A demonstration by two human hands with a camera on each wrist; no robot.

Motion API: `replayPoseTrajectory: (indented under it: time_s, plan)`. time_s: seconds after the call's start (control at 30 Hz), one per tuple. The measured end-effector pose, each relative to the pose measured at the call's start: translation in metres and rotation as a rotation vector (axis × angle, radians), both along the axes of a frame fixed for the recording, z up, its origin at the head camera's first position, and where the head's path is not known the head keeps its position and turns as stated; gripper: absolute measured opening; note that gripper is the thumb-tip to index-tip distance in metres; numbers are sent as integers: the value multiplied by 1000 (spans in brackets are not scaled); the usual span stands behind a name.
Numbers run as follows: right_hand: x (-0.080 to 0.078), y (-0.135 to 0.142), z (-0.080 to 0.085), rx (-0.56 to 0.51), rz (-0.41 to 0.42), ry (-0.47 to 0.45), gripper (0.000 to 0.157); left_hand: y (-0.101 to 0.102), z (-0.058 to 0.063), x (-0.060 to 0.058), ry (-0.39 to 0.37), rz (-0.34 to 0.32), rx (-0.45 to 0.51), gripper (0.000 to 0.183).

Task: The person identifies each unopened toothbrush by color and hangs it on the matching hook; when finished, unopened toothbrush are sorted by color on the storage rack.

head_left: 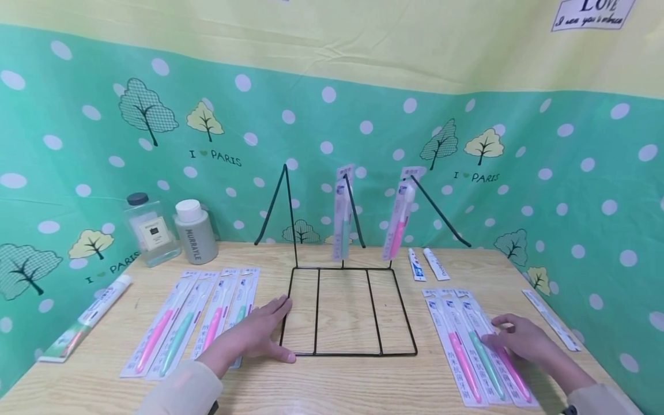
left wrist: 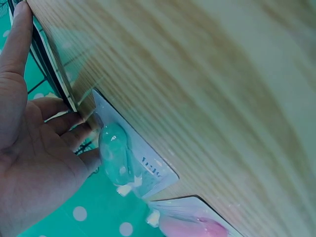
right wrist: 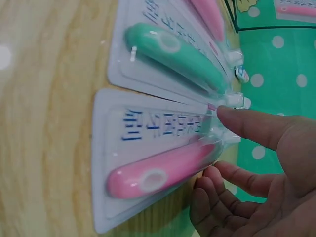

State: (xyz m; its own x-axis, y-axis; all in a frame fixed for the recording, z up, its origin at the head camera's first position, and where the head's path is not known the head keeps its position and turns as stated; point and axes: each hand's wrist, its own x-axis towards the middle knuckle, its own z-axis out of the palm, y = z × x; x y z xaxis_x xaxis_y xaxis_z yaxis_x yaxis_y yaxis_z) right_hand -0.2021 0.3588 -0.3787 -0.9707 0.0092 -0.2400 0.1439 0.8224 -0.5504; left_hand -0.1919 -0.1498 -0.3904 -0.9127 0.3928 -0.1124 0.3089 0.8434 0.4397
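Observation:
A black wire display rack [head_left: 347, 354] stands mid-table. Packaged toothbrushes hang from its hooks: a green one [head_left: 344, 222] in the middle and a pink one [head_left: 399, 222] at the right. My left hand [head_left: 261, 331] rests at the rack's left side, thumb near the front corner and fingers along the side wire. On the right, three packaged toothbrushes lie side by side. My right hand [head_left: 521, 340] holds the rightmost, a packaged pink toothbrush [head_left: 513, 377], thumb and fingers at its opposite edges. Beside it lies a packaged green toothbrush [right wrist: 173, 54].
Several packaged toothbrushes [head_left: 178, 323] lie left of the rack. A toothpaste tube [head_left: 88, 320] is at the far left, with a clear bottle [head_left: 155, 233] and a grey bottle [head_left: 196, 236] behind. Two small tubes [head_left: 417, 265] and a narrow white pack [head_left: 551, 320] lie at the right.

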Motion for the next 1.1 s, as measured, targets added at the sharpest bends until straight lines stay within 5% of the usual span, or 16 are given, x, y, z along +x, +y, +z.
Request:
replayPoseTrajectory:
  time_s: [0.33,0.87,1.1]
  plan:
    - [-3,-2,0,46,-13,-18,83,1,1,2,-9,4,2,112]
    - [-3,2,-2,-70,-7,-46,89,1,2,1,-12,10,-13,113]
    - [2,6,-3,-135,-22,-41,72,0,0,1,4,0,-13,114]
